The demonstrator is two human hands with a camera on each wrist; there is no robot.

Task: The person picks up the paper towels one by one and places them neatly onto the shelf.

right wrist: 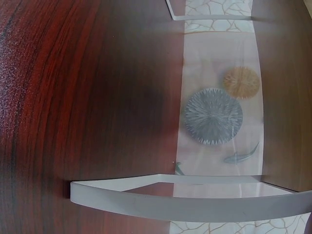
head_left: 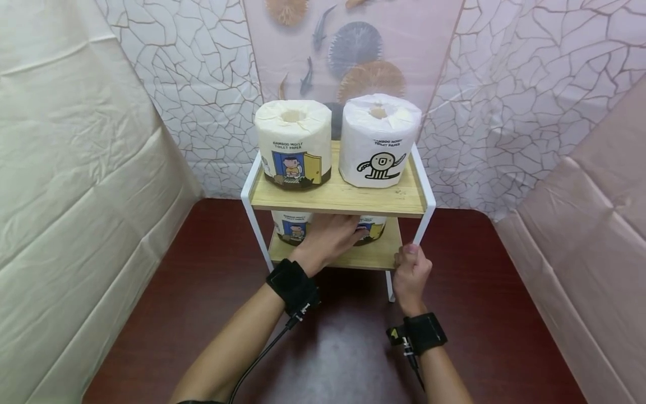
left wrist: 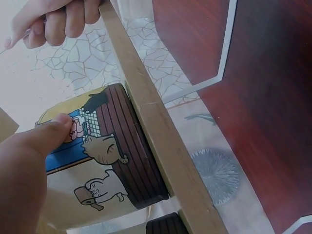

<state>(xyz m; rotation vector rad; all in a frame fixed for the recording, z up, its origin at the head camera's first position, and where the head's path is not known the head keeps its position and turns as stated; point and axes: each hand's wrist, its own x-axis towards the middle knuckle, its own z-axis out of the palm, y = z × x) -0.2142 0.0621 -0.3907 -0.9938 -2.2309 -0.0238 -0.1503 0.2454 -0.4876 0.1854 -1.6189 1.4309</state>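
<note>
My left hand (head_left: 330, 233) reaches onto the lower shelf (head_left: 370, 258) of a small two-tier rack. It holds the right-hand toilet paper roll (left wrist: 109, 161) there, the thumb (left wrist: 56, 129) laid across its printed side; the other fingers are hidden. Left of the hand stands another wrapped toilet roll (head_left: 291, 227), partly covered by the upper shelf (head_left: 333, 205). With curled fingers, my right hand (head_left: 411, 275) grips the rack's white metal frame (head_left: 424, 224) at the right, beside the lower shelf.
On the upper shelf stand a cream-wrapped toilet roll (head_left: 298, 148) and a white-wrapped one (head_left: 378, 146). The rack sits on a dark red wood-grain table (head_left: 202, 286). Patterned cloth (head_left: 192, 73) hangs behind, with pale fabric walls (head_left: 75, 196) at both sides.
</note>
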